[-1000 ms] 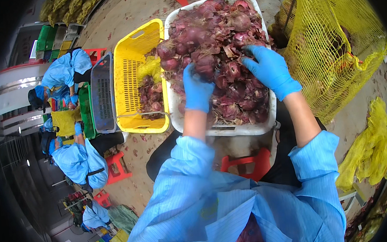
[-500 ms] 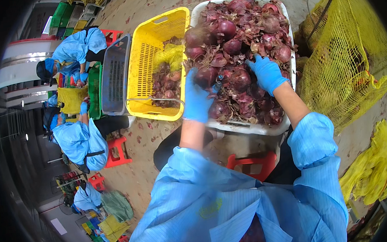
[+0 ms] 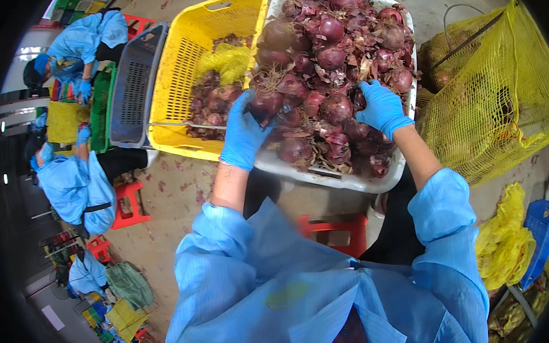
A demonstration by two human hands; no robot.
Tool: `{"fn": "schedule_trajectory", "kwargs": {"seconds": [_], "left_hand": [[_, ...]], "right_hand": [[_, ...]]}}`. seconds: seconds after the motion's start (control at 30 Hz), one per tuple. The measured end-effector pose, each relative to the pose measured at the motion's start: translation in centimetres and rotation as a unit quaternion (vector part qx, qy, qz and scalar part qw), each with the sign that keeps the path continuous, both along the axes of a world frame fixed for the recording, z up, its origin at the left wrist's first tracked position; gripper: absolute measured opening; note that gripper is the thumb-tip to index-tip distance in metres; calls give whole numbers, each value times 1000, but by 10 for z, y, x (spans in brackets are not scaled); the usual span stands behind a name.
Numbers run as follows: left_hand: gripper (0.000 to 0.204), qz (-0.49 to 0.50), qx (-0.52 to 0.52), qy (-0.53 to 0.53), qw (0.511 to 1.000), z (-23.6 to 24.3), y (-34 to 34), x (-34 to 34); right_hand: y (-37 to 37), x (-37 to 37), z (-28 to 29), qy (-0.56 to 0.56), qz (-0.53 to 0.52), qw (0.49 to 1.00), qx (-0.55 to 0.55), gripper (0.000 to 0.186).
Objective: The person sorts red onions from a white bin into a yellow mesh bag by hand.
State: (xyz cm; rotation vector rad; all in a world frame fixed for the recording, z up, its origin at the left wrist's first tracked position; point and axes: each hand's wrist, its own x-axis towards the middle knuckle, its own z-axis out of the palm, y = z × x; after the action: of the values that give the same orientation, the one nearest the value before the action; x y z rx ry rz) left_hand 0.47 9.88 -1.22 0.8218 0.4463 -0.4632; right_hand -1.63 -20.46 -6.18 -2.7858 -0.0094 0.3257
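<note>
A white tub in front of me is heaped with red onions and loose papery skins. My left hand, in a blue glove, grips a red onion with stringy roots at the tub's left edge. On the right side of the heap lies my right hand, also gloved in blue. Its thumb and fingers are apart against the onions, and its fingertips are partly hidden among them. A red onion sits just left of that hand.
Left of the tub stands a yellow crate holding onions and yellow netting, with a wire handle across it. Beyond are a grey crate, a green crate and co-workers in blue. A yellow mesh sack stands right; a red stool is below.
My left hand has moved left toward the yellow crate and now holds an onion. The right hand stays on the heap, slightly shifted. The whole view has turned a little.
</note>
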Motion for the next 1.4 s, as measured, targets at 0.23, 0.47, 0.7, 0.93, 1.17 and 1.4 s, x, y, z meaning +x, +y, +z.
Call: {"fn": "schedule_trajectory", "kwargs": {"seconds": [0.23, 0.47, 0.7, 0.93, 1.17, 1.4], "left_hand": [[26, 26, -17, 36, 999, 2, -29, 7], [23, 38, -120, 31, 992, 5, -42, 12], [35, 9, -59, -10, 998, 30, -50, 23], [34, 50, -120, 3, 992, 13, -56, 34], [32, -65, 146, -266, 951, 3, -60, 24], [33, 29, 8, -103, 994, -9, -53, 25]], "right_hand": [[-15, 13, 12, 102, -171, 635, 746, 51], [30, 14, 60, 174, -169, 433, 868, 49], [43, 18, 66, 186, -176, 450, 855, 40], [55, 16, 68, 164, -129, 610, 764, 46], [69, 5, 67, 223, -225, 673, 669, 74], [80, -6, 66, 255, -167, 667, 680, 70]]}}
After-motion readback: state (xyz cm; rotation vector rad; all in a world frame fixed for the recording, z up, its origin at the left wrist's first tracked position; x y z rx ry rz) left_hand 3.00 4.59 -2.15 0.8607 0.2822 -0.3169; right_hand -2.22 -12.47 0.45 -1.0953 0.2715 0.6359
